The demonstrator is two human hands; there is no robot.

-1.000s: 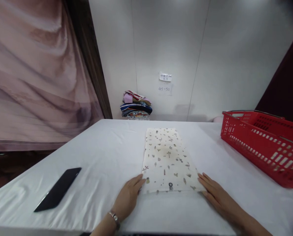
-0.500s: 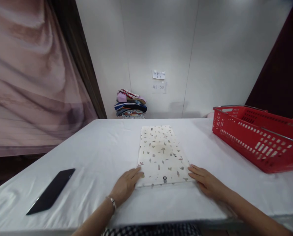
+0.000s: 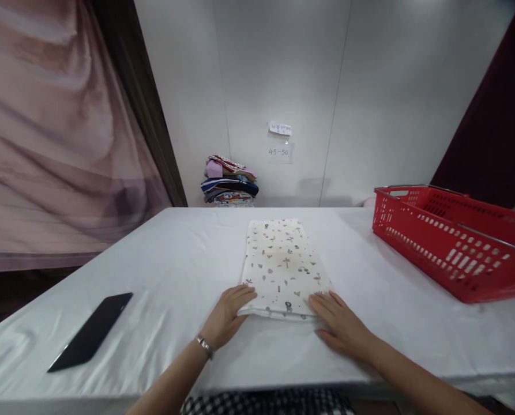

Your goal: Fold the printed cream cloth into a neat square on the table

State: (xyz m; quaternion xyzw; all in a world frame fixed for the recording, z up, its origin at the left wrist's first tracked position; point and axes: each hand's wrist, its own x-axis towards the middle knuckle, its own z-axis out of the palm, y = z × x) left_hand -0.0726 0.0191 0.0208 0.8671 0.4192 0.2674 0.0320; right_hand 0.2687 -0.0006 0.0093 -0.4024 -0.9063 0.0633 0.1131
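Note:
A cream cloth (image 3: 283, 265), printed with small grey-brown motifs, lies folded into a flat oblong on the white-covered table. My left hand (image 3: 230, 314) rests at its near left corner, fingers stretched over the top and thumb by the near edge. Over the near right corner lies my right hand (image 3: 341, 323), its fingers extended on the fabric and its thumb apart in front of the edge. Both hands look open. The cloth's underside is hidden.
A red plastic basket (image 3: 439, 248) with metal handles stands at the right. At the left lies a dark flat phone-like slab (image 3: 90, 332). Behind the table's far edge rises a stack of folded fabrics (image 3: 230, 183). Paper labels (image 3: 279, 151) hang on the wall.
My right hand has shifted left from the cloth's right side onto its near right corner. My left hand has moved slightly up and right. The cloth's near edge sits slightly farther back.

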